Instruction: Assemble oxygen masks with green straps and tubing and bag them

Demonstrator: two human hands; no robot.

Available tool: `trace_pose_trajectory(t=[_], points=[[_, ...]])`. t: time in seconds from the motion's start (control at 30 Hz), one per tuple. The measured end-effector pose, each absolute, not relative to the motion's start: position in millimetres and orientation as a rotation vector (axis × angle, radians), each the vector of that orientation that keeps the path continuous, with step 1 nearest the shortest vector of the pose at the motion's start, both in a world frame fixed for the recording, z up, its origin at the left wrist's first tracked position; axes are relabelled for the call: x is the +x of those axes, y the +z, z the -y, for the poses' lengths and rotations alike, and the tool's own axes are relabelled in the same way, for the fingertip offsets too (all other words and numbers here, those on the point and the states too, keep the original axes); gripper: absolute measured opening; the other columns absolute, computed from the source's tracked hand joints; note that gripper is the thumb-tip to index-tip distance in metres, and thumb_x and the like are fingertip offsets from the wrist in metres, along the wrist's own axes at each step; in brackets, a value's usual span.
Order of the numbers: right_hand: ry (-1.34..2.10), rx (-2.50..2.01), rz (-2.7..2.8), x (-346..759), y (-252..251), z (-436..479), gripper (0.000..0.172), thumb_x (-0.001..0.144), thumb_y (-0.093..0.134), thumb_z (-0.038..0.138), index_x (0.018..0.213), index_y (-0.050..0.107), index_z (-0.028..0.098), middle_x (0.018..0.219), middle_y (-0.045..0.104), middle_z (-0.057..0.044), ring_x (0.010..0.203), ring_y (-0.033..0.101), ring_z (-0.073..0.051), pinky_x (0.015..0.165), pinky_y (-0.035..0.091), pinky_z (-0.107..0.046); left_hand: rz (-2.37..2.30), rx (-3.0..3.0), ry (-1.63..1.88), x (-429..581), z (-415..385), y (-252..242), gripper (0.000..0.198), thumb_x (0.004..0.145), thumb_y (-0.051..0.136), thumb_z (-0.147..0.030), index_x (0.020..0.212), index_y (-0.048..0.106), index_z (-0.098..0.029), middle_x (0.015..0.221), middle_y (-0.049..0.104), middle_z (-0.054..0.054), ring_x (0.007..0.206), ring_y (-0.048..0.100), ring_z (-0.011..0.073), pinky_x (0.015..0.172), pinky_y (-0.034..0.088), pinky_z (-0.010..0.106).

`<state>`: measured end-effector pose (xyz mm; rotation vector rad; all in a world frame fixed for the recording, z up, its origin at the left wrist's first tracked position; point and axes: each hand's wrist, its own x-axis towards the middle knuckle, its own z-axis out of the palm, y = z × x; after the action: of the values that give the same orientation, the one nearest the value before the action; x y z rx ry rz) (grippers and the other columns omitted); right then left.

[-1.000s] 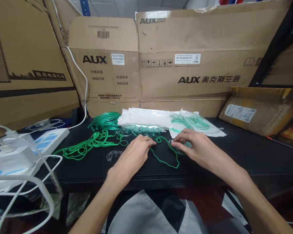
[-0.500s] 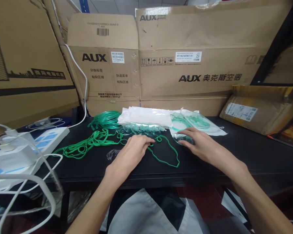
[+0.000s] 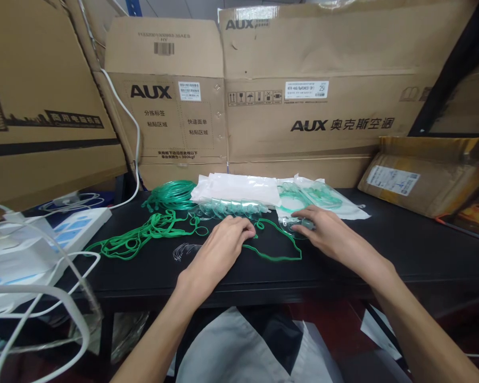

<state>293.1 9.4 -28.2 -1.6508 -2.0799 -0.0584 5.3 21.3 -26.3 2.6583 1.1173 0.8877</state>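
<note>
My left hand (image 3: 227, 239) is closed near the middle of the black table, its fingertips pinching one end of a thin green elastic strap (image 3: 277, 259). The strap runs in a loose loop over the tabletop toward my right hand (image 3: 325, 229). That hand has its thumb and fingers closed around a small clear plastic mask (image 3: 287, 226), largely covered by the fingers. Behind both hands lies a row of clear green-tinted masks (image 3: 235, 208). To the left are a tangle of green straps (image 3: 139, 236) and several thin metal wire pieces (image 3: 183, 251).
White packets (image 3: 239, 187) lie at the back, beside coiled green tubing (image 3: 171, 194) and bags with green tubing (image 3: 323, 197). A power strip (image 3: 83, 226) with white cables is at the left. Cardboard boxes (image 3: 303, 64) stand behind; a taped box (image 3: 419, 175) sits right.
The loop of green strap has shifted right and upward, and its lower end is now closer to my right hand. Both hands stay in nearly the same places; the view has tilted slightly.
</note>
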Motion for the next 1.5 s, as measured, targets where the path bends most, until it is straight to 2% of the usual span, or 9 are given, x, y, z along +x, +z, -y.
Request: trace_pose_trajectory(t=[0.13,0.2,0.33,0.47,0.63,0.83,1.1,1.5], points=[[-0.009,-1.679,1.98,282,-17,-1,0.041,0.095,0.056,0.052,0.125,0.066,0.026,0.116,0.074,-0.011,0.114,0.066,-0.034,0.093,0.05,-0.047,-1.095,2.563,1.007,7,-18,-22,0.024,0.105,0.045,-0.031,0.121,0.064,-0.029,0.116,0.07,0.0,0.109,0.063,0.0205,0.098,0.044,0.034],[0.034,-1.616,1.893,273,-7,6,0.038,0.094,0.058,0.052,0.12,0.068,0.026,0.115,0.075,-0.01,0.108,0.069,-0.033,0.09,0.053,-0.046,-1.023,2.564,1.027,8,-17,-18,0.027,0.105,0.048,-0.032,0.125,0.066,-0.03,0.118,0.07,0.0,0.11,0.063,0.0193,0.098,0.045,0.032],[0.198,-1.438,1.807,255,10,22,0.033,0.091,0.066,0.047,0.114,0.071,0.025,0.114,0.075,-0.007,0.102,0.07,-0.028,0.086,0.056,-0.041,-0.936,2.534,1.03,8,-15,-14,0.023,0.102,0.054,-0.029,0.111,0.076,-0.028,0.107,0.072,-0.001,0.099,0.066,0.0166,0.089,0.047,0.027],[0.372,-1.335,1.788,243,17,33,0.032,0.089,0.069,0.048,0.112,0.07,0.025,0.109,0.075,-0.005,0.093,0.072,-0.025,0.08,0.057,-0.039,-0.918,2.49,1.024,10,-12,-11,0.024,0.101,0.057,-0.033,0.113,0.077,-0.029,0.1,0.072,0.0,0.092,0.066,0.0166,0.083,0.046,0.027],[0.475,-1.194,1.772,238,18,39,0.028,0.088,0.072,0.045,0.108,0.069,0.026,0.111,0.072,-0.005,0.095,0.071,-0.025,0.079,0.058,-0.037,-0.918,2.424,1.008,13,-6,-6,0.03,0.102,0.053,-0.043,0.101,0.079,-0.027,0.086,0.069,-0.002,0.077,0.061,0.0144,0.071,0.042,0.027],[0.523,-1.148,1.735,238,20,41,0.026,0.087,0.075,0.041,0.107,0.068,0.027,0.108,0.071,-0.003,0.09,0.071,-0.022,0.075,0.058,-0.034,-0.866,2.253,1.07,10,-5,-2,0.027,0.097,0.06,-0.046,0.101,0.08,-0.028,0.084,0.07,-0.003,0.08,0.065,0.0145,0.077,0.045,0.026],[0.577,-1.124,1.737,238,20,40,0.028,0.087,0.074,0.041,0.11,0.068,0.027,0.104,0.071,-0.002,0.085,0.071,-0.021,0.071,0.058,-0.033,-0.874,2.276,1.064,8,-5,-1,0.028,0.098,0.06,-0.045,0.092,0.08,-0.026,0.083,0.068,-0.002,0.078,0.063,0.0136,0.074,0.043,0.025],[0.506,-1.141,1.764,236,17,37,0.025,0.089,0.073,0.041,0.11,0.069,0.028,0.112,0.071,-0.002,0.091,0.073,-0.022,0.079,0.058,-0.036,-0.873,2.341,1.073,9,-3,0,0.032,0.1,0.058,-0.04,0.081,0.077,-0.023,0.08,0.067,-0.003,0.076,0.063,0.0121,0.075,0.042,0.025]])
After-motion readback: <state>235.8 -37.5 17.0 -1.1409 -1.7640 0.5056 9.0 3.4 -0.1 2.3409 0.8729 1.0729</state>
